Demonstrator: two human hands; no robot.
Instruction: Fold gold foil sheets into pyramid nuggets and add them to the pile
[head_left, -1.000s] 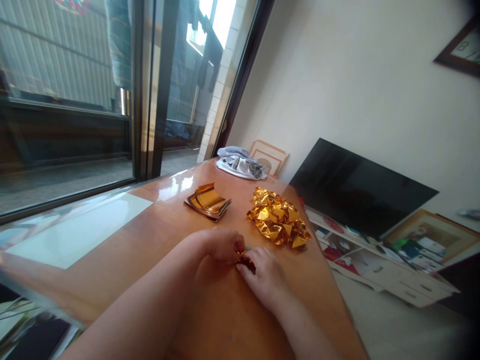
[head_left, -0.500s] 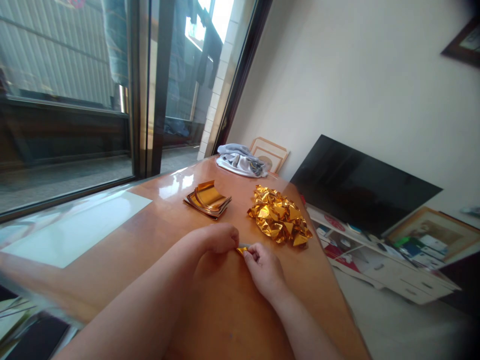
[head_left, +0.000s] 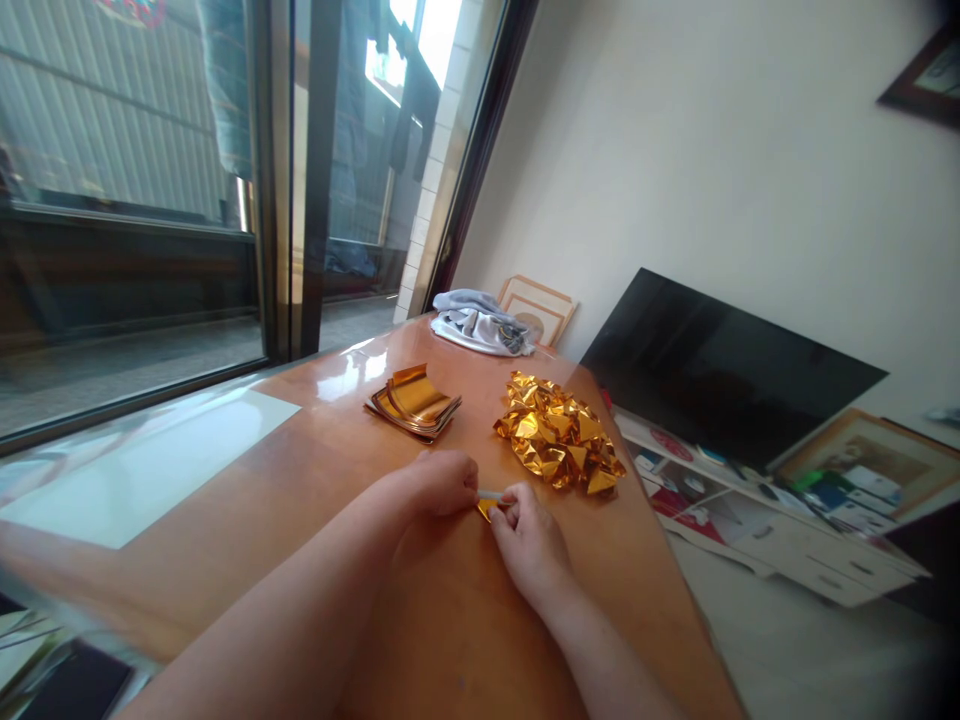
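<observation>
Between my two hands is a small piece of gold foil paper [head_left: 485, 508], folded, with a pale edge along its top. My left hand [head_left: 448, 482] is closed on its left end, the fingers curled and partly hidden by the back of the hand. Thumb and fingers of my right hand [head_left: 527, 528] pinch its right end. Beyond my left hand lies a stack of curled gold foil sheets [head_left: 416, 402]. To the right, past my right hand, is a heap of folded gold foil pieces [head_left: 559, 432].
The glossy brown table [head_left: 465, 640] carries a white sheet [head_left: 165, 465] at left and a folded grey-blue cloth [head_left: 480, 322] at the far end. A glass sliding door [head_left: 289, 180] borders the left side. A black television [head_left: 727, 365] and a white cabinet [head_left: 795, 550] stand at right.
The foil piece shows slightly more gold surface and a clearer pale edge between my fingers. Both hands stay in nearly the same place, and the stack and heap look unchanged.
</observation>
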